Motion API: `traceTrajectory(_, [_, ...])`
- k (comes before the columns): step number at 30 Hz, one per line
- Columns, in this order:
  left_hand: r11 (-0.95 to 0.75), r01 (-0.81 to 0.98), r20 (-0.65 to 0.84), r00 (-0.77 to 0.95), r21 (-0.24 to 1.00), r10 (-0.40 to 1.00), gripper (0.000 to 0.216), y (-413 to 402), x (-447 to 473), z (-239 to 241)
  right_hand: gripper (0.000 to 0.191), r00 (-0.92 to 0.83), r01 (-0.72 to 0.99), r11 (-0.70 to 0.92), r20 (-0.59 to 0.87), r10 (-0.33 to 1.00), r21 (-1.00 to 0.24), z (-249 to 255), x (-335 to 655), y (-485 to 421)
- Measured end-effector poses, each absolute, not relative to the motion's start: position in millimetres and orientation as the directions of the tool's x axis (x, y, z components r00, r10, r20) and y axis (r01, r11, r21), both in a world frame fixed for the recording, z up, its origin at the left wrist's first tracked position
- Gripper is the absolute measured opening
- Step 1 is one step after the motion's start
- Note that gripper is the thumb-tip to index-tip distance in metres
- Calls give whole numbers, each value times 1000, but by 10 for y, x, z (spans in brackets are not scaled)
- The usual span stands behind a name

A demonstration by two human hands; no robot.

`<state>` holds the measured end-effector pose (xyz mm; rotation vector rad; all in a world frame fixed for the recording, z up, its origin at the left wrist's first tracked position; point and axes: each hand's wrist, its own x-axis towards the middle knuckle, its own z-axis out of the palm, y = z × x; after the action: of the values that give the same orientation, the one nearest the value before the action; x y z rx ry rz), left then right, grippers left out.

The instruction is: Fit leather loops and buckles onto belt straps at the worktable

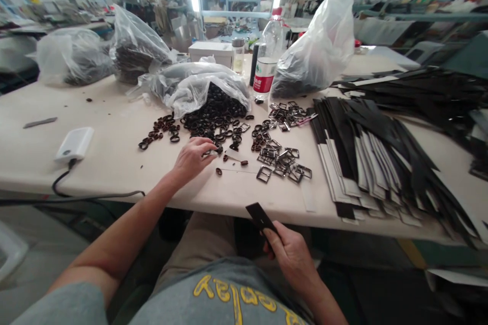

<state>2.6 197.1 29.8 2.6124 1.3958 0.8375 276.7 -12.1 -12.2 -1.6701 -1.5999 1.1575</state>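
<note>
My left hand (193, 158) rests low over the table at the near edge of a heap of small black strap loops (215, 111). Its fingertips are pinched together beside a dark loop and something whitish; what lies between them is too small to make out. In front of my body, off the table's front edge, my right hand (292, 254) is closed around a black strap (261, 216) with a short slit near its end. Square metal buckles (282, 160) lie scattered between the heap and a stack of black straps with white backing (354, 152).
Plastic bags (320, 45) stand along the back of the table (102, 111), with a red-labelled water bottle (265, 68) among them. A white power bank (75, 143) with a black cable sits at left. Pink-handled snips (307, 120) lie beside the buckles. Other people work far behind.
</note>
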Motion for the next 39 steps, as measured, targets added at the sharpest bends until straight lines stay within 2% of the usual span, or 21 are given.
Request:
traceTrajectory(4, [-748, 572, 410, 627, 336, 663, 14, 1826, 488, 266, 40, -79, 476, -126, -185, 980, -871, -82, 2778, -114])
traceTrajectory(7, [-806, 507, 333, 736, 306, 590, 13, 1750, 854, 277, 39, -74, 455, -127, -180, 981, -881, -74, 2793, -128])
traceTrajectory(14, [-822, 569, 7, 822, 21, 569, 17, 1723, 1469, 459, 38, -42, 421, -151, -185, 982, -895, -79, 2854, -193])
traceTrajectory(19, [-843, 537, 7, 843, -14, 537, 16, 1742, 1589, 484, 37, -6, 383, -167, -184, 983, -908, -77, 2896, -209])
traceTrajectory(23, [-811, 585, 57, 809, 4, 585, 13, 1765, 1531, 493, 37, 17, 331, -175, -180, 984, -927, -73, 2927, -220])
traceTrajectory(25, [-774, 631, 96, 768, 61, 633, 10, 1751, 1455, 515, 39, 23, 277, -187, -188, 982, -943, -81, 2953, -225])
traceTrajectory(28, [-687, 660, 209, 658, 303, 724, 9, 1673, 1308, 549, 41, 72, 205, -201, -190, 979, -958, -100, 3007, -222])
traceTrajectory(30, [-656, 611, 296, 591, 442, 751, 10, 1585, 1214, 561, 42, 139, 191, -197, -172, 975, -962, -102, 3041, -209])
traceTrajectory(33, [-652, 530, 365, 549, 543, 751, 12, 1436, 1111, 553, 41, 198, 195, -179, -140, 970, -964, -68, 3072, -172])
traceTrajectory(37, [-461, 322, 293, 454, 827, 842, 17, 1266, 1067, 519, 38, 163, 197, -159, -128, 978, -967, 13, 3044, -127])
traceTrajectory(39, [-342, 203, 230, 430, 918, 873, 18, 1202, 1076, 509, 37, 127, 210, -146, -121, 985, -967, 48, 3002, -119])
